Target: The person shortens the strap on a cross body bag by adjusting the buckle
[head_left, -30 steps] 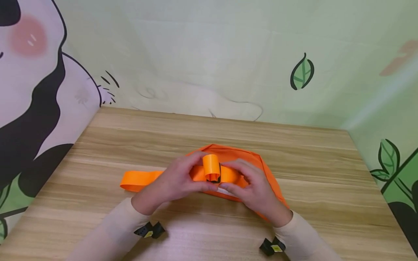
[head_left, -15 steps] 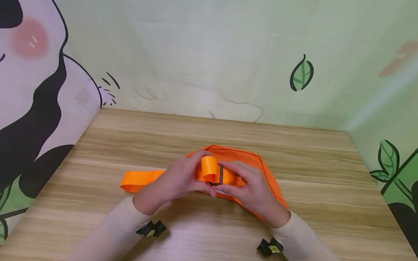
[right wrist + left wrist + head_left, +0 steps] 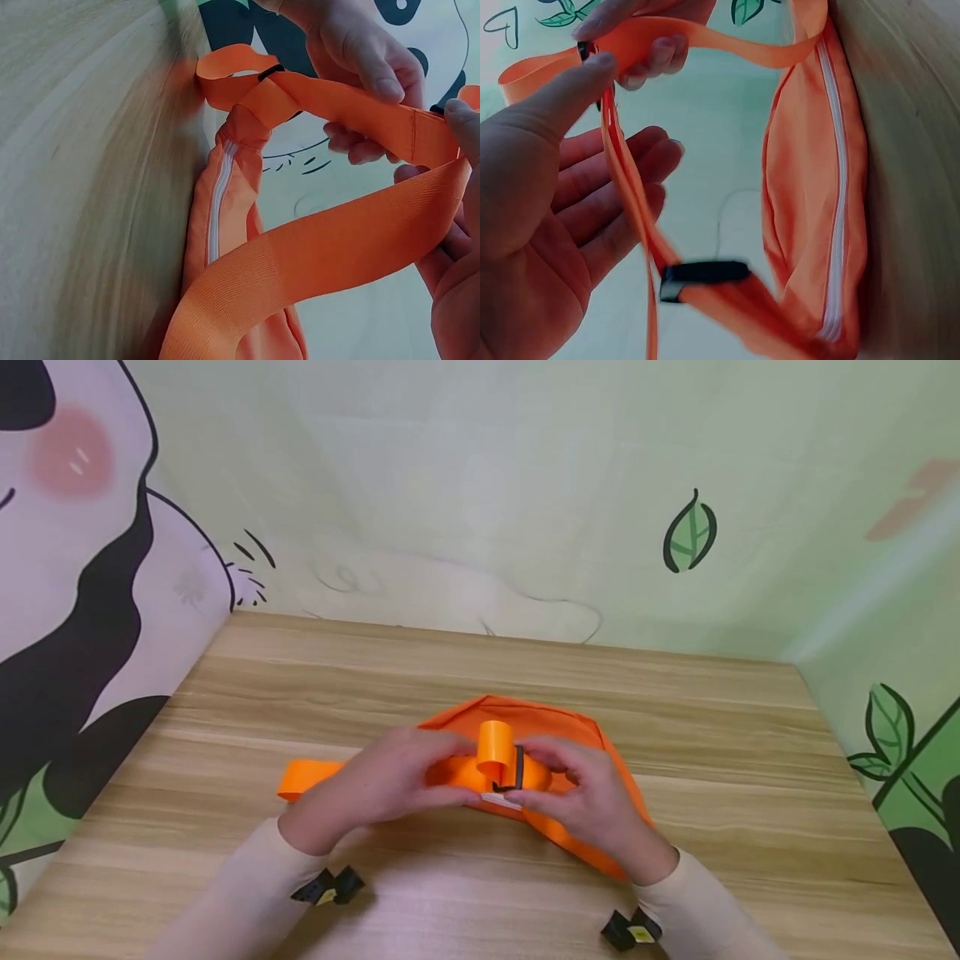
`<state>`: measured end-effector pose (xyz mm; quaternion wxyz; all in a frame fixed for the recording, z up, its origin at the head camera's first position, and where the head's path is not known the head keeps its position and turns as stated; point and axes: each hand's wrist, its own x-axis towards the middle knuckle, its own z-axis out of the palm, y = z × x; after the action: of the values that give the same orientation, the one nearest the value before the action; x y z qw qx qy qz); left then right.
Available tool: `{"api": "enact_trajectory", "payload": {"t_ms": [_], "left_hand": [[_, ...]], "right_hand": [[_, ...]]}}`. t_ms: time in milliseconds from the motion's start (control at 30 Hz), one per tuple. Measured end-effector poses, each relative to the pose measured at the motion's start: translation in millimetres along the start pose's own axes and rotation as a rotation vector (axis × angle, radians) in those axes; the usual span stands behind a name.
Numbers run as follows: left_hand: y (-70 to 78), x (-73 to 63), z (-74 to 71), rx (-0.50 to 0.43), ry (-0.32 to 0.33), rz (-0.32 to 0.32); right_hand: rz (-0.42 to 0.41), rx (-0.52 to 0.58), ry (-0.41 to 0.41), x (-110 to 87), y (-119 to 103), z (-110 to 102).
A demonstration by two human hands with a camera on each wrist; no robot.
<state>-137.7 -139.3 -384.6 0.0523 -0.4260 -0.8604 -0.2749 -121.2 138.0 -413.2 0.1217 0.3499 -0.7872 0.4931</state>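
Note:
An orange waist bag (image 3: 547, 717) with a white zipper (image 3: 220, 202) stands on the table. Its orange webbing strap (image 3: 360, 112) is raised in front of it. My left hand (image 3: 390, 781) holds a stretch of this strap between thumb and fingers, left of a black slide buckle (image 3: 519, 767). At the buckle, my right hand (image 3: 592, 797) pinches the strap's right side. A loop of webbing (image 3: 495, 743) stands up beside the buckle, between both hands. Another black slider (image 3: 705, 277) sits lower on the strap. Some fingertips are hidden behind the webbing.
The wooden table (image 3: 450, 893) reaches back to a pale green wall (image 3: 465, 485) with painted leaves and a panda. Another strap loop (image 3: 307, 777) lies at the left, partly behind the left forearm. Each wrist wears a small black device (image 3: 328, 887).
My left hand has slid left along the strap, away from the buckle. The upright loop and buckle have shifted slightly right, while my right hand keeps its pinch.

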Motion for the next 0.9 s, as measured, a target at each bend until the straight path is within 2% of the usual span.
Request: {"api": "enact_trajectory", "payload": {"t_ms": [167, 367, 700, 800, 900], "left_hand": [[-3.4, -4.7, -3.7, 0.045, 0.014, 0.049], [-11.0, -12.5, -9.2, 0.161, 0.051, 0.101], [-25.8, -32.0, -22.1, 0.238, 0.079, 0.083], [-29.0, -36.8, -26.9, 0.249, 0.069, 0.07], [-31.7, -41.1, -32.2, 0.255, 0.038, 0.027]], "right_hand": [[-0.013, -0.009, -0.002, -1.6, 2, -1], [0.008, 0.026, 0.021, -5.6, 5, -7], [0.029, 0.018, 0.031, -10.6, 8, -24], [0.056, 0.016, 0.025, -11.5, 9, -28], [0.08, 0.015, 0.036, -12.4, 9, -31]]}}
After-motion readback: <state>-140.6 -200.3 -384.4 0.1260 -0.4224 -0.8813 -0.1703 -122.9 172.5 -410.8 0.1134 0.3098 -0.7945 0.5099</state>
